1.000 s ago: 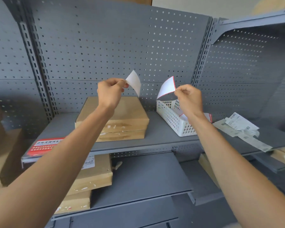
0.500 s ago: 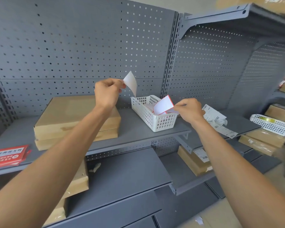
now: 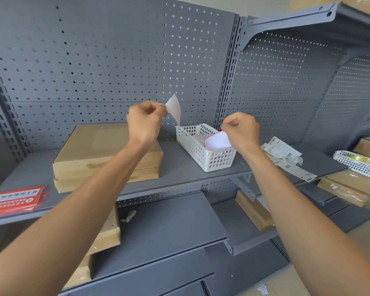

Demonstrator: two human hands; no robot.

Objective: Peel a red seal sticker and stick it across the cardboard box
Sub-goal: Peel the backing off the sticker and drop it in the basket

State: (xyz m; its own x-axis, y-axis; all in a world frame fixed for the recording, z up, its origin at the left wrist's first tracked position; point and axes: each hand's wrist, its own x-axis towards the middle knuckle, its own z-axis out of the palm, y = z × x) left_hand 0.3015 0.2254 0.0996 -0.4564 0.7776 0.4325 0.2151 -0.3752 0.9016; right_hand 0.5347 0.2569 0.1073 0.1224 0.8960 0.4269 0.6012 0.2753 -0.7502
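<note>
My left hand (image 3: 144,121) is raised in front of the pegboard and pinches a small sheet (image 3: 174,108) that shows only its white side. Below and behind it, two flat cardboard boxes (image 3: 98,150) lie stacked on the grey shelf. My right hand (image 3: 241,130) hovers over the white plastic basket (image 3: 214,161) with its fingers closed and nothing visible in them. A white paper with a red edge (image 3: 217,142) rests in the basket just under that hand. A stack of red seal stickers (image 3: 15,199) lies at the shelf's left end.
Crumpled barcode labels (image 3: 284,154) lie on the shelf to the right of the basket. A second white basket (image 3: 359,165) sits on boxes at the far right. More cardboard boxes (image 3: 254,210) fill the lower shelves. A shelf bracket (image 3: 286,20) juts out overhead.
My right hand carried the red-edged paper down to the basket and let it go there. The left hand kept its white sheet raised. My view swung to the right.
</note>
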